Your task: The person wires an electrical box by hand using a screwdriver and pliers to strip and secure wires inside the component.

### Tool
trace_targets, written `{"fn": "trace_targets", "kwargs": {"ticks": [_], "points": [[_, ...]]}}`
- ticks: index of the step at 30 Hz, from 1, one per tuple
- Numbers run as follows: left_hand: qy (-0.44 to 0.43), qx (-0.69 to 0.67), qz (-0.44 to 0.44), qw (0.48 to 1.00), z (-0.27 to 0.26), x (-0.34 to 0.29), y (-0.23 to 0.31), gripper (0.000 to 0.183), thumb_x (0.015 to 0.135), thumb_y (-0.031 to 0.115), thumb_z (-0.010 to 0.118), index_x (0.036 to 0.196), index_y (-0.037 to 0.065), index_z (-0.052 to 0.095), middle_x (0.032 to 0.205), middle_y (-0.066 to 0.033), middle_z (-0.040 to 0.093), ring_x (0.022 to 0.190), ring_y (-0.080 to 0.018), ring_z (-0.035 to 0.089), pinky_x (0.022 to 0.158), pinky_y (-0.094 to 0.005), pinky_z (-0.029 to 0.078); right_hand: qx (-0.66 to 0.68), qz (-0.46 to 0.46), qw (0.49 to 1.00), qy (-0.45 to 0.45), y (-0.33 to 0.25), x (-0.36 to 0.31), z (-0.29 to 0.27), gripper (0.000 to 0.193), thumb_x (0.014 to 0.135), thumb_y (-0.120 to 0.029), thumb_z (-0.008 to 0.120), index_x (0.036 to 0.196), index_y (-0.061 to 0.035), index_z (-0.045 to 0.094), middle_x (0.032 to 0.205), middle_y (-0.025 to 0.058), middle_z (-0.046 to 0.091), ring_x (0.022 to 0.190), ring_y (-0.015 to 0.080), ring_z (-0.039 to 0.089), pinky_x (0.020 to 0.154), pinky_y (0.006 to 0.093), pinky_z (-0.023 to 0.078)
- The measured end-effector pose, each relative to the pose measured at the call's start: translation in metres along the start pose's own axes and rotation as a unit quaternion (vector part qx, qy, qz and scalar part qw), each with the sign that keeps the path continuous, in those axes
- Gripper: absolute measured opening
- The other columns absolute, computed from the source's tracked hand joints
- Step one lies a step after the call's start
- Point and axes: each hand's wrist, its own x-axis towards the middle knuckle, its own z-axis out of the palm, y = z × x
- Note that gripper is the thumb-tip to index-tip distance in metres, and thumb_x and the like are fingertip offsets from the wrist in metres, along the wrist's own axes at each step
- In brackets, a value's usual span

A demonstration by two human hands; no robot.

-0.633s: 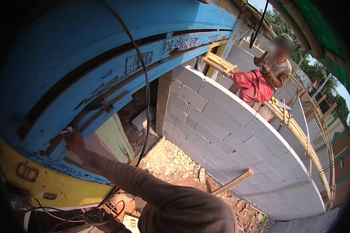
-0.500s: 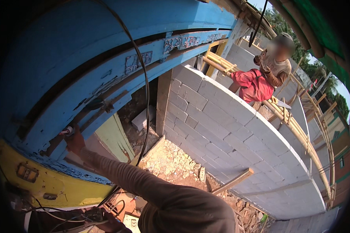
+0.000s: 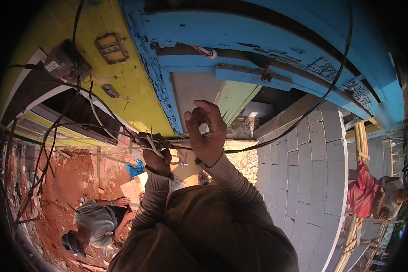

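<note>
My right hand has come off red-and-white roll, left lying along blue beam's lower edge, near left end. Fingers half-curled, seemingly empty, so free; left hand grips pale cable.

Head-worn fisheye view, facing down beside a grey block wall.
The camera, the left one of a side-by-side pair, sits on the wearer's head, left of the block wall, and looks over the wearer's dark clothing. The left hand and right hand are near the lens, both left of the wall. The wide field also takes in a blue beam past the wall's upper end and reddish ground, farther off, well left of it.
</note>
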Motion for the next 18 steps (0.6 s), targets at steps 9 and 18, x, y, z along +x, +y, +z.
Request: {"fn": "trace_targets", "kwargs": {"ticks": [9, 18], "points": [[0.017, 0.453, 0.416, 0.788, -0.015, 0.007, -0.031, 0.038, 0.089, 0.012, 0.059, 0.120, -0.002, 0.042, 0.092, -0.0124, 0.059, 0.076, -0.0282, 0.060, 0.064, -0.0388, 0.050, -0.168, -0.173, 0.958, -0.154, -0.028, -0.059, 0.023, 0.039, 0.075, -0.005, 0.081, 0.109, 0.0017, 0.064, 0.075, 0.0105, 0.063, 0.059, 0.0184, 0.059, 0.049, 0.0297, 0.046], [0.177, 0.444, 0.520, 0.708, 0.010, -0.019, -0.045, 0.032, 0.093, 0.026, 0.053, 0.106, -0.003, 0.054, 0.100, -0.0171, 0.063, 0.084, -0.0276, 0.064, 0.073, -0.0377, 0.053, -0.348, -0.193, 0.897, -0.192, -0.021, -0.056, 0.050, 0.037, 0.084, -0.017, 0.076, 0.118, -0.0068, 0.067, 0.071, 0.0082, 0.063, 0.055, 0.0211, 0.060, 0.049, 0.0337, 0.047]]}}
